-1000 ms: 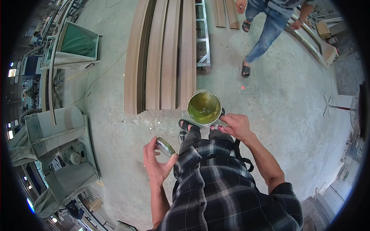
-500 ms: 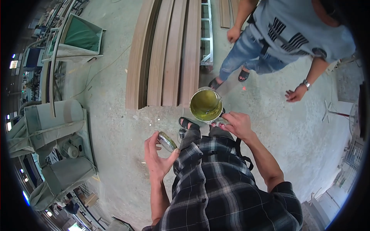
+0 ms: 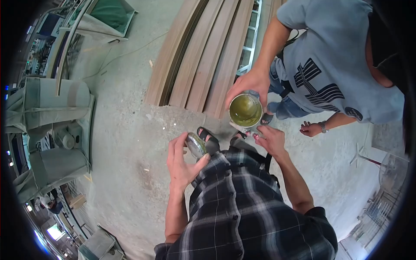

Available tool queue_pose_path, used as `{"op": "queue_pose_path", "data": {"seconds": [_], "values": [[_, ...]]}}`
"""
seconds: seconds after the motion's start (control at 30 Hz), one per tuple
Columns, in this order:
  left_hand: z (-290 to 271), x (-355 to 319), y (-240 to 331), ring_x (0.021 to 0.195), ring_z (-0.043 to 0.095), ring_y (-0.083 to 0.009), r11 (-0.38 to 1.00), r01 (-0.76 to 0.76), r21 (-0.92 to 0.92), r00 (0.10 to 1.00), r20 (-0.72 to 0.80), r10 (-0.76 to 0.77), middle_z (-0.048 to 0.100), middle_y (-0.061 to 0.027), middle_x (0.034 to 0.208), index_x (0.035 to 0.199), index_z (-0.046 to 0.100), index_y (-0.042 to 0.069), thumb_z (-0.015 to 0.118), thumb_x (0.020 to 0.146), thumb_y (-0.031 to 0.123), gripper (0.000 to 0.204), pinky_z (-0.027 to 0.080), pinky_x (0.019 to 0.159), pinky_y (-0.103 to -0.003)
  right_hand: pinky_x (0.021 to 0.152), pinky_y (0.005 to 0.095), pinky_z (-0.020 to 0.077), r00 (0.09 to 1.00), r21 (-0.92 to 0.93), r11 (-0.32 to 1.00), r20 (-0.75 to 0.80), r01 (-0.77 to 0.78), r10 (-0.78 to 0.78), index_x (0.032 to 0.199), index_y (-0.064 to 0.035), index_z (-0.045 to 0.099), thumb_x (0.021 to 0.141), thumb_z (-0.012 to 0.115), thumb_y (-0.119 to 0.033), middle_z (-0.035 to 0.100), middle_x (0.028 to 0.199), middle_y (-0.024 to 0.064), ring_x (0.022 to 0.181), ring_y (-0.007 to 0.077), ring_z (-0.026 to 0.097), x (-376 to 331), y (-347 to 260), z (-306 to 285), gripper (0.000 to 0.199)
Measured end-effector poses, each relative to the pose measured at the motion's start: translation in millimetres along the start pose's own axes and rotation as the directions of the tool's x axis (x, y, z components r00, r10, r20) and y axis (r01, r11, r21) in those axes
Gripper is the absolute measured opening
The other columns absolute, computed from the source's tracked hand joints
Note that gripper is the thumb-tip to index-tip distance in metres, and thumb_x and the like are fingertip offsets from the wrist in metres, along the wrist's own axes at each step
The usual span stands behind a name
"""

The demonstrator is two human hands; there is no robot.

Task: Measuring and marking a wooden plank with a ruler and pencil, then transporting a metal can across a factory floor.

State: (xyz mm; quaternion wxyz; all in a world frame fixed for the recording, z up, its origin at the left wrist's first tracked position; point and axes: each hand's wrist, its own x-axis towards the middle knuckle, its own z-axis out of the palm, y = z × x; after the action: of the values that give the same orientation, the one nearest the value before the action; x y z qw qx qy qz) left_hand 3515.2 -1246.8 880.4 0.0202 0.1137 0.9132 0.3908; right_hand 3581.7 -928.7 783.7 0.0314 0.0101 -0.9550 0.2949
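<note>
A round metal cup (image 3: 245, 110), its inside coated yellowish green, is held up in front of me with its mouth facing up. My right hand (image 3: 272, 141) is closed on a small silvery fitting with pinkish-red parts (image 3: 251, 134) at the cup's near side. Much of that fitting is hidden by my fingers. From the far side, another person's hand (image 3: 250, 84) grasps the cup's rim and wall. Between the thumb and fingers of my left hand (image 3: 182, 162) is a shiny round metal lid (image 3: 196, 145), tilted on edge and apart from the cup.
Long brown wooden boards (image 3: 200, 56) lie on the concrete floor (image 3: 125, 143) ahead, beside a pale ladder-like frame (image 3: 250, 47). The other person (image 3: 320, 65), in a grey shirt, stands close at the far right. Cloth-covered machinery (image 3: 56, 130) lines the left.
The other person has stepped nearer and taken hold of the cup. The cup has shifted slightly right in view, and my left hand with the lid has risen a little.
</note>
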Motion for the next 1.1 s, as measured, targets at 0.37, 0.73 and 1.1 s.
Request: {"op": "queue_pose_path", "data": {"seconds": [0.37,0.73,1.1], "values": [[-4.2,7.7,-6.9,0.099,0.064,-0.0260,0.999,0.045,-0.007,0.999,-0.016,-0.045,0.060,-0.0138,0.123,0.139,0.054,0.006,0.090,0.065,0.025,0.085,0.055,0.077,-0.038,0.056,0.0297,0.0497,0.977,0.403,0.893,0.017,-0.199,0.211,0.100,0.0033,0.068,0.088,0.076,-0.010,0.063,0.072,0.0072,0.059,0.0111,0.063,31.2,-15.4,1.7,0.019],[-1.8,10.7,-14.8,0.097,0.064,-0.0268,0.998,0.041,-0.038,0.999,-0.029,-0.042,0.060,-0.0141,0.121,0.137,0.056,0.006,0.091,0.064,0.025,0.083,0.055,0.077,-0.038,0.056,0.0294,0.0513,0.964,0.515,0.820,0.047,-0.249,0.263,0.102,0.0012,0.070,0.089,0.076,-0.012,0.067,0.065,0.0096,0.059,0.0154,0.071,44.7,-11.4,0.3,0.020],[-2.2,8.1,-19.3,0.094,0.064,-0.0272,0.999,0.040,-0.010,0.997,-0.060,-0.040,0.062,-0.0149,0.114,0.136,0.056,0.008,0.092,0.065,0.029,0.082,0.056,0.074,-0.038,0.052,0.0277,0.0524,0.978,0.539,0.822,0.015,-0.183,0.208,0.103,0.0065,0.069,0.087,0.076,0.000,0.069,0.076,0.0039,0.060,0.0103,0.065,44.4,-10.8,4.5,0.019]]}}
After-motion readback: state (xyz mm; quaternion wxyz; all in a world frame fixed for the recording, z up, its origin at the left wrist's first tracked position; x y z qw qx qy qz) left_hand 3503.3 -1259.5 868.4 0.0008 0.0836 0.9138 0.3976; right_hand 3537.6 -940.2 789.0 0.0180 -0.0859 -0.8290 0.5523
